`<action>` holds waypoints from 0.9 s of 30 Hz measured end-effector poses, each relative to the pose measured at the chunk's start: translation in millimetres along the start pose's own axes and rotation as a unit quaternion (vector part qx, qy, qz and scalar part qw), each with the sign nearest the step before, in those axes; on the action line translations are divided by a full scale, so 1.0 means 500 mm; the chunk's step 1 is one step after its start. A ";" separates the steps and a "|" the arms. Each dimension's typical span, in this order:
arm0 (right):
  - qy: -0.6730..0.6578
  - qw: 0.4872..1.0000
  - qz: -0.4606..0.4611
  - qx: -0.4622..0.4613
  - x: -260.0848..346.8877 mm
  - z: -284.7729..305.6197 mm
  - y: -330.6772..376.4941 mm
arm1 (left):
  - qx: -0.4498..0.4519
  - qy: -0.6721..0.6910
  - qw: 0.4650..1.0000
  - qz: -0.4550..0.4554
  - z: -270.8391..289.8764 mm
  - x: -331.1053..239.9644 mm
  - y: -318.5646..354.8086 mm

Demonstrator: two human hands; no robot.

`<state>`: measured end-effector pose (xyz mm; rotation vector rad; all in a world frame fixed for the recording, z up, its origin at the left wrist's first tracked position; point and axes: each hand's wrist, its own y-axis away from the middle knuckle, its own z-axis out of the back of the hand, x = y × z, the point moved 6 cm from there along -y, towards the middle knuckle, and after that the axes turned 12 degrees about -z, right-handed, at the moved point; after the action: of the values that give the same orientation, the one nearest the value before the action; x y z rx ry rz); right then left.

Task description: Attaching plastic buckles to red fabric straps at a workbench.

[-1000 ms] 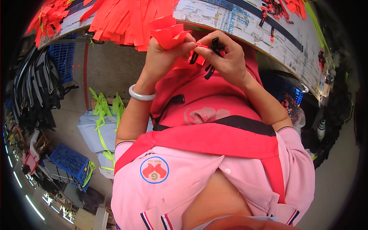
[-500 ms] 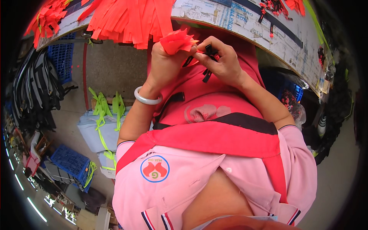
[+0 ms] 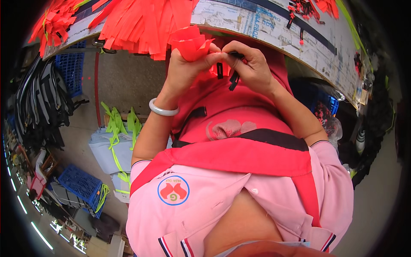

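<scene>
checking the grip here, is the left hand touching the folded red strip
Touching. The head view shows the left hand pinching the folded red strip between thumb and fingers, with no gap; the right hand meets it at the fingertips, holding small black pieces.

The left hand (image 3: 185, 70) and right hand (image 3: 252, 68) meet just before the workbench (image 3: 274, 30) edge. Fabric strips (image 3: 141, 23) lie on the workbench, left of the hands. Crates (image 3: 79, 184) sit on the floor at far left.

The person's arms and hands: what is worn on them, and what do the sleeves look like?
The left hand and the right hand are bare, without gloves. A smooth, pale, rounded bangle circles the left wrist. Both forearms are uncovered; the short pink shirt sleeves end near the elbows, with a thin dark edge.
</scene>
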<state>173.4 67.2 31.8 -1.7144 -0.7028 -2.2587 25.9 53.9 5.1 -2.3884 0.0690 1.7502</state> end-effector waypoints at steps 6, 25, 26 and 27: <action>-0.043 0.998 0.021 -0.045 -0.001 -0.004 0.001 | 0.021 -0.056 0.995 -0.077 0.002 -0.015 -0.007; -0.008 1.000 0.015 -0.008 0.016 -0.012 0.002 | -0.080 0.003 0.995 -0.065 0.001 -0.014 0.002; -0.002 1.000 0.009 -0.019 0.017 -0.003 -0.002 | -0.071 -0.016 0.997 -0.038 0.000 -0.011 0.001; 0.003 1.000 0.003 -0.030 0.018 0.004 -0.005 | -0.072 -0.016 0.996 -0.040 -0.001 -0.007 0.001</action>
<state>171.2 71.1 40.1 -1.7338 -0.6330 -2.3019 25.4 52.8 8.6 -2.4224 -0.1595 1.8142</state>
